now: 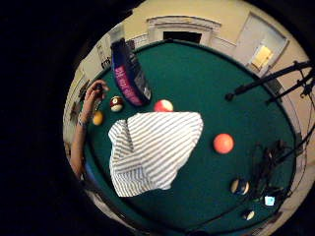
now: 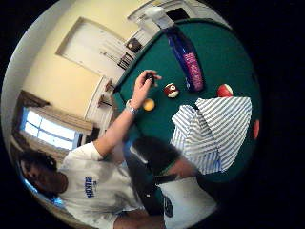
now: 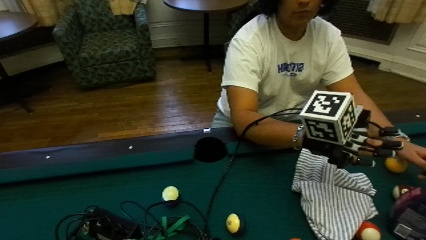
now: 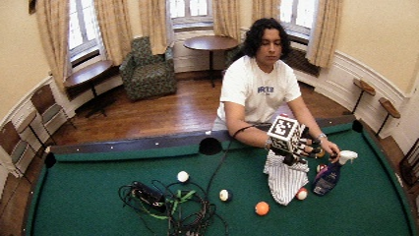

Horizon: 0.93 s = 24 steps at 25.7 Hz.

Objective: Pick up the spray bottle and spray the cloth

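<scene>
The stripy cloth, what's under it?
The striped cloth lies on the green pool table. Only felt shows around its edges; whatever is beneath is covered. The gloved right hand hovers above it.

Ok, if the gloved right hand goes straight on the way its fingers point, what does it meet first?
Probably the bare hand just beyond the gloved right hand; the spray bottle stands nearer the camera, though depth is unclear.

The gloved right hand (image 3: 356, 145) hovers, fingers extended sideways and holding nothing; the bare left hand (image 2: 144, 83) rests alongside.
</scene>
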### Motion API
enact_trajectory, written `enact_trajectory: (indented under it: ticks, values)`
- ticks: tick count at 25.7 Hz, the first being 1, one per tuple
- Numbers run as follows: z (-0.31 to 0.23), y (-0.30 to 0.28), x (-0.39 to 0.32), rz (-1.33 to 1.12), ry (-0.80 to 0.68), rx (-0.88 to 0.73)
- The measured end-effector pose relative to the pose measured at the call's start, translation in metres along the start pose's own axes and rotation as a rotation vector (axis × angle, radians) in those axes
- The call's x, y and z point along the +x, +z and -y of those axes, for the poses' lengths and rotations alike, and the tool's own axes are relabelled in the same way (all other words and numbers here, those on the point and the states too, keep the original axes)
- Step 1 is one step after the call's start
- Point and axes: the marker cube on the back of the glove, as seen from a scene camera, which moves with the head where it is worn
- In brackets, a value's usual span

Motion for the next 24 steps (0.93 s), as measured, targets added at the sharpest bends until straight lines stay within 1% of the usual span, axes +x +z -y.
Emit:
enact_trajectory:
  ticks: [6,13,19,24]
  values:
    - [-0.007,-0.025,-0.021,0.005,-0.068,0.078]
    - [-0.018,-0.040,-0.037,-0.025,-0.107,0.114]
    - [-0.022,-0.041,-0.038,0.022,-0.102,0.104]
    - [-0.020,-0.039,-0.032,-0.024,-0.088,0.100]
